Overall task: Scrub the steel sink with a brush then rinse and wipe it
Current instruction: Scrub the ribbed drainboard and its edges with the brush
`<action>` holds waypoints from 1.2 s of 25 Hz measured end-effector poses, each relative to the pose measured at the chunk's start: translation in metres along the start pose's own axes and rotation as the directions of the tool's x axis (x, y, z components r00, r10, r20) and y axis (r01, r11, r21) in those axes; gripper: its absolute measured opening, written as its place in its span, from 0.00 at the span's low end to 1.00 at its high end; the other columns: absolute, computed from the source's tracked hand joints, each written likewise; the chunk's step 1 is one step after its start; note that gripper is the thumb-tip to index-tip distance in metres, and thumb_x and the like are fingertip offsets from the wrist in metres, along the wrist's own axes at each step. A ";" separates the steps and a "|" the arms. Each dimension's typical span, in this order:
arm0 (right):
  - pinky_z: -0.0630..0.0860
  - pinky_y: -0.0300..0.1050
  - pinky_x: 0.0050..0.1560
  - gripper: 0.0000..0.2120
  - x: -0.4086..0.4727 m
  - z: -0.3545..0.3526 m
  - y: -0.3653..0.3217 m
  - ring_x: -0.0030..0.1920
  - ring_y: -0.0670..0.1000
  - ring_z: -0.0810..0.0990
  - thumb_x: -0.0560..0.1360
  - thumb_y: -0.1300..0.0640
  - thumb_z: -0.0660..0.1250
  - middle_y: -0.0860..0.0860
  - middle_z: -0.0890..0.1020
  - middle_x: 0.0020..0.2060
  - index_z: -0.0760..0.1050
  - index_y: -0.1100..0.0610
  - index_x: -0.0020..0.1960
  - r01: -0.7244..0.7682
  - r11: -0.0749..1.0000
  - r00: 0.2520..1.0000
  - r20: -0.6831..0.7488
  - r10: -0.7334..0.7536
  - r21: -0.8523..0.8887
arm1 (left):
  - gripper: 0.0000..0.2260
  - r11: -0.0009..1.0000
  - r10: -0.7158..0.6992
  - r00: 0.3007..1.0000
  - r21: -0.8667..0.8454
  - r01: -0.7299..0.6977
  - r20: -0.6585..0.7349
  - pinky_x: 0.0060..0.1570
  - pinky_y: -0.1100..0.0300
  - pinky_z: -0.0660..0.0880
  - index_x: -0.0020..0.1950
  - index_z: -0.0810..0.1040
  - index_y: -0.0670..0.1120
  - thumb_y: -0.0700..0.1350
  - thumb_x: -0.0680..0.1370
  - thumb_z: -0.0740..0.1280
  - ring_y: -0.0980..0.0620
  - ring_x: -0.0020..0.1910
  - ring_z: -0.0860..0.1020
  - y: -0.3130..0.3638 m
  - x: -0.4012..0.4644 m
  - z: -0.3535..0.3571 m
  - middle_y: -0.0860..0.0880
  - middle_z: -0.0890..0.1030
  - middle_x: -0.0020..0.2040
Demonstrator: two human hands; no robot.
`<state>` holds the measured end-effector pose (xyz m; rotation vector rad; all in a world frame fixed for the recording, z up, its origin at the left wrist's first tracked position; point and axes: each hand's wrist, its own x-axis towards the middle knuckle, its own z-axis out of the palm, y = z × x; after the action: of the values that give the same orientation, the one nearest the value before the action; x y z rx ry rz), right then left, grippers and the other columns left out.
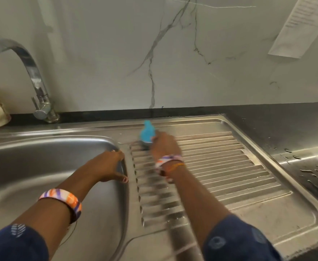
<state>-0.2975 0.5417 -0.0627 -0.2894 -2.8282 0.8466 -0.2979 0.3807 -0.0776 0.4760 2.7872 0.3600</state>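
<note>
The ribbed stainless-steel sink unit [220, 166] is silver-grey, its drainboard ridges striped light and dark, with whitish smears over the ridges nearest the basin. The small plastic scrubbing brush [146, 133] is bright sky blue. The marble-look wall panel [116, 53] is pale grey-white with thin dark grey veins branching down it. The curved metal tap [32, 72] is shiny chrome. The stone countertop [286, 117] is black. Both forearms wear bangles: the broad left bangle [64, 200] is white with orange and purple patches. The fabric sleeves [239, 242] are navy blue with a lighter blue printed motif.
</note>
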 end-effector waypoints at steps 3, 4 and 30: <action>0.72 0.47 0.62 0.16 0.008 0.025 -0.037 0.61 0.57 0.76 0.80 0.56 0.56 0.57 0.78 0.60 0.73 0.59 0.65 0.132 0.991 0.978 0.161 -0.130 -0.001 | 0.33 0.997 -0.052 0.998 0.054 0.050 0.039 0.64 0.58 0.68 0.73 0.63 0.47 0.53 0.72 0.72 0.50 0.68 0.69 0.000 0.008 0.002 0.47 0.69 0.71; 0.73 0.47 0.60 0.16 0.019 0.021 -0.030 0.60 0.58 0.77 0.79 0.57 0.56 0.59 0.79 0.59 0.74 0.60 0.63 0.124 0.992 0.978 0.171 -0.120 -0.018 | 0.33 0.996 -0.055 0.998 0.072 0.052 0.040 0.65 0.58 0.67 0.73 0.64 0.47 0.53 0.72 0.72 0.50 0.68 0.69 0.000 0.010 0.001 0.47 0.69 0.71; 0.74 0.49 0.59 0.17 -0.026 -0.204 0.243 0.60 0.57 0.78 0.79 0.52 0.58 0.55 0.80 0.60 0.72 0.45 0.66 -0.253 0.922 0.967 -0.042 0.252 -0.294 | 0.41 0.957 0.257 0.957 0.099 -0.271 0.138 0.74 0.54 0.51 0.77 0.48 0.40 0.58 0.75 0.65 0.45 0.77 0.49 0.215 0.103 0.024 0.41 0.47 0.78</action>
<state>-0.1947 0.8419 -0.0330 -0.7104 -2.9519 0.4522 -0.3225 0.6189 -0.0625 0.8742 2.6366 0.2150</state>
